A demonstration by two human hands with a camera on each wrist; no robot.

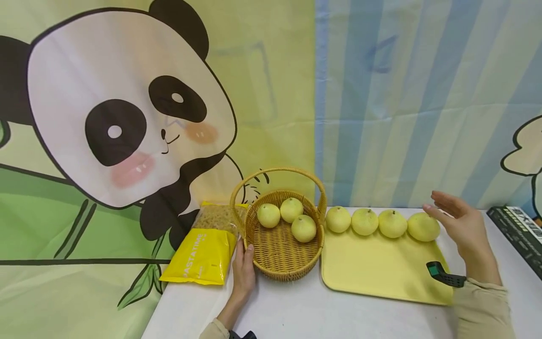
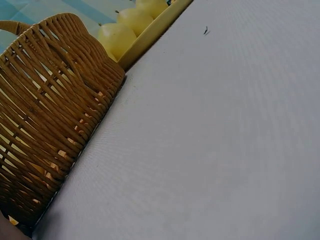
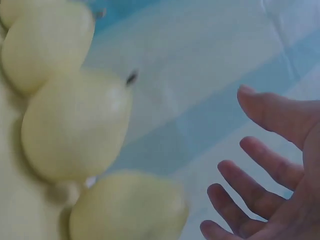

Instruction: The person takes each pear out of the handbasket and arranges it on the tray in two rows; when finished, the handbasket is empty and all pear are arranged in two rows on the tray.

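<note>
A wicker basket (image 1: 281, 254) with an arched handle stands mid-table and contains three pale yellow pears (image 1: 304, 229). My left hand (image 1: 243, 273) rests against its left outer side, fingers extended; only a sliver of that hand shows in the left wrist view. On a yellow tray (image 1: 381, 273) to the right, several more pears (image 1: 392, 223) line up along the back edge, stems visible. Just right of the endmost pear (image 1: 423, 227), my right hand (image 1: 466, 226) is raised with fingers spread and slightly bent. Nothing lies in its grasp, and a gap separates it from the pears (image 3: 75, 125).
Left of the basket lies a yellow pasta bag (image 1: 203, 254), close against it. A black box-like item with white lettering (image 1: 518, 235) sits at the table's right edge. Behind the white table (image 1: 296, 310) hangs a printed panda cloth (image 1: 271, 94).
</note>
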